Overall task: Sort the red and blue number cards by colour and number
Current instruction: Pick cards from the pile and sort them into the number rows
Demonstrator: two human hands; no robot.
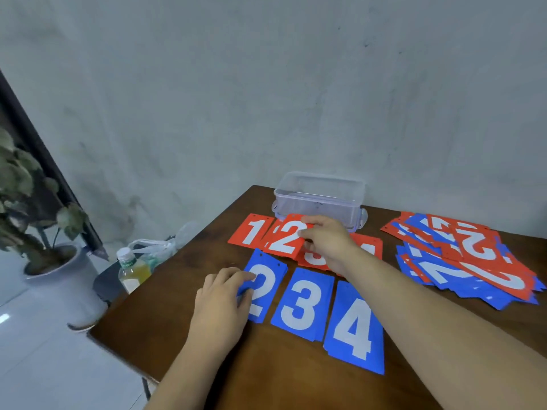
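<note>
In front of me is a dark brown wooden counter point(281, 380). At its far edge stands a clear plastic box point(319, 199). Just before the box lie red cards: a red 1 point(251, 230), a red 2 point(288, 236), then a red 3 point(315, 258) and one more red card point(368, 245), both partly hidden. Nearer to me is a blue row: blue 2 point(266, 291), blue 3 point(303, 303), blue 4 point(355, 329). At the right of the frame lies a loose pile of mixed cards point(467, 255).
</note>
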